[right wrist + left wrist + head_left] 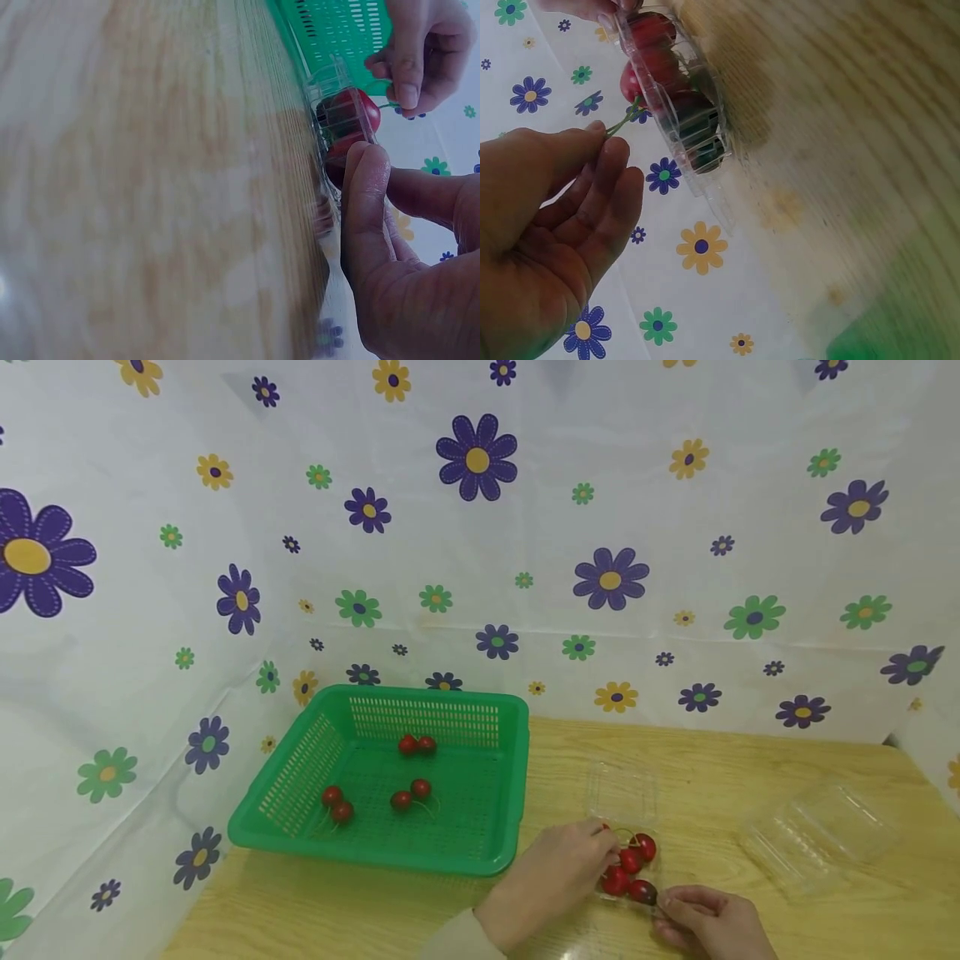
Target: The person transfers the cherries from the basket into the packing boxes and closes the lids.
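Note:
A clear plastic clamshell box [621,792] lies on the table with its lid folded back, and several red cherries [631,861] fill its base. My left hand [564,865] is over the box's left side. In the left wrist view its thumb and forefinger pinch a green cherry stem [619,126] just above the rim, with the red fruit among the others in the box. At the box's near right corner, my right hand [712,917] pinches the plastic rim between thumb and fingers, close beside a dark red cherry [642,892].
To the left stands a green plastic basket [390,858] with slotted walls. Three pairs of cherries [411,795] with stems lie apart on its floor. A second clear clamshell box [821,835] rests opened at the right. Behind the wooden table [705,777] hangs a flowered cloth [547,527].

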A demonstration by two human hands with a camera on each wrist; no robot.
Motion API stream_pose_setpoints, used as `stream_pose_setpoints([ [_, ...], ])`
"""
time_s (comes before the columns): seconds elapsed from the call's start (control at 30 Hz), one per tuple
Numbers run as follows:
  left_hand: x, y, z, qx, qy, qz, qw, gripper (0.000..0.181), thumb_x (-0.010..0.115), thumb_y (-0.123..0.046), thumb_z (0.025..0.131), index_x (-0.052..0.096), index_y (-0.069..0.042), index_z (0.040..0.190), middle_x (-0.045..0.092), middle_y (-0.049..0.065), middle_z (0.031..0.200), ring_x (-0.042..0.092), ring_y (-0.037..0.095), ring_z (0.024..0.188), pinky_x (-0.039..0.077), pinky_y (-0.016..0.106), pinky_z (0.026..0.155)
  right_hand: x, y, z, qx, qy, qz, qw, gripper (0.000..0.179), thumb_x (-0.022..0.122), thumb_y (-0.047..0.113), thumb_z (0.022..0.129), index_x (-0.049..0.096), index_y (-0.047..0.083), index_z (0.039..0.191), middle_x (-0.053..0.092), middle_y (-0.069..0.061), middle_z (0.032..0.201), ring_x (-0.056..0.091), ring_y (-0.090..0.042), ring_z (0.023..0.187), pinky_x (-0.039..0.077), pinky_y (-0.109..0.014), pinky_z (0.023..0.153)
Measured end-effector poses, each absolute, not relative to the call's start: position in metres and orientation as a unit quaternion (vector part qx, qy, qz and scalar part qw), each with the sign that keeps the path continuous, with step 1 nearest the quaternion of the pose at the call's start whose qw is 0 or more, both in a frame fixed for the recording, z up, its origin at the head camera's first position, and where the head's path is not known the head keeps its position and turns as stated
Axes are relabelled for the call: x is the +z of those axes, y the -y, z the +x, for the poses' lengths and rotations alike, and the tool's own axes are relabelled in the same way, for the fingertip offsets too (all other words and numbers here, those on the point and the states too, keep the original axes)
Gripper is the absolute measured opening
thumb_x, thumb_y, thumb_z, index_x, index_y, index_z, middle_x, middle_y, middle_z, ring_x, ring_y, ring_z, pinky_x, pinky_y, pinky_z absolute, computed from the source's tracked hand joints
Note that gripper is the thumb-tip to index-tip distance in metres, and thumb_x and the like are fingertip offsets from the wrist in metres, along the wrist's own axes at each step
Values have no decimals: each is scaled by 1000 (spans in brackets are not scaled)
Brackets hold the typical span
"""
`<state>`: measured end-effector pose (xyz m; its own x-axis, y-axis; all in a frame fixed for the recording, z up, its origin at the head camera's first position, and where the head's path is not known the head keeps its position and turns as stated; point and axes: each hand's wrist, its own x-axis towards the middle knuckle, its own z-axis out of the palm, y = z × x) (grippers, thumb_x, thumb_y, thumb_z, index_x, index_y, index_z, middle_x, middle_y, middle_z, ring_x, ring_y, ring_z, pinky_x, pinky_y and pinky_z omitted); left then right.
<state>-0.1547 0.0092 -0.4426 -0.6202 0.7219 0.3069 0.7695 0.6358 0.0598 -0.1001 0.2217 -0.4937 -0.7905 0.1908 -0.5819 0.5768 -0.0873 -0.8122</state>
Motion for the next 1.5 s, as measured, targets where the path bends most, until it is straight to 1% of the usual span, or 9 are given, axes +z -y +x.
stream_pose_setpoints([
  [0.27, -449, -11, -159, -112, 910, -384, 108, 7, 70, -21, 98, 76, -17, 98, 74, -6, 95, 68, 0, 78, 51, 5, 66, -493, -221, -100, -679, -658, 290, 145, 23, 70, -1, 93, 66, -14, 111, 77, -14, 81, 77, -25, 71, 64, -32, 68],
  [0.4, -450, -11, -160, -112, 917, -369, 101, 7, 70, -21, 98, 74, -16, 96, 74, -5, 95, 68, 2, 78, 51, 8, 63, -493, -222, -100, -680, -660, 285, 144, 22, 70, 0, 93, 68, -13, 110, 77, -14, 82, 77, -25, 72, 64, -31, 67],
  [0.67, -454, -6, -160, -96, 928, -348, 88, 7, 75, -20, 93, 72, -14, 92, 69, -4, 88, 62, 4, 68, 46, 10, 54, -493, -223, -100, -672, -671, 278, 144, 22, 71, 1, 92, 68, -12, 109, 78, -13, 83, 77, -24, 71, 64, -29, 66],
  [0.8, -456, -4, -159, -115, 931, -338, 77, 7, 74, -21, 94, 73, -15, 93, 66, -4, 85, 57, 3, 66, 42, 9, 54, -494, -223, -100, -674, -669, 278, 145, 22, 71, 1, 92, 68, -13, 110, 78, -13, 83, 77, -24, 72, 64, -29, 67],
  [1.0, -460, -1, -150, -232, 931, -280, 33, 15, 68, -18, 97, 72, -11, 110, 66, -4, 91, 53, 0, 72, 43, 10, 59, -492, -224, -100, -668, -676, 276, 146, 23, 71, 1, 92, 68, -13, 111, 78, -13, 83, 77, -24, 72, 64, -29, 67],
  [1.2, -461, 1, -137, -359, 909, -202, -56, 34, 67, -10, 93, 67, 4, 125, 63, -1, 93, 54, 0, 78, 49, 13, 64, -491, -230, -99, -653, -692, 271, 148, 29, 72, 4, 92, 67, -13, 114, 78, -12, 83, 77, -23, 73, 63, -29, 67],
  [1.3, -459, 0, -136, -385, 897, -201, -75, 28, 68, -5, 90, 70, 7, 115, 62, -1, 84, 51, -1, 68, 46, 14, 56, -491, -235, -99, -649, -695, 272, 148, 30, 73, 4, 92, 66, -14, 115, 78, -11, 83, 77, -23, 72, 63, -28, 67],
  [1.4, -459, -2, -136, -399, 888, -203, -102, 6, 68, -3, 89, 71, 1, 88, 55, -5, 66, 44, -1, 54, 37, 13, 45, -491, -239, -99, -649, -694, 273, 150, 31, 73, 5, 92, 66, -15, 116, 78, -11, 82, 77, -22, 72, 63, -28, 67],
  [1.5, -459, -7, -135, -407, 881, -195, -141, 21, 67, -6, 92, 64, -7, 71, 48, -8, 56, 39, 2, 47, 32, 16, 41, -493, -243, -97, -650, -689, 282, 152, 32, 74, 5, 92, 66, -14, 116, 77, -11, 82, 77, -22, 72, 63, -28, 68],
])
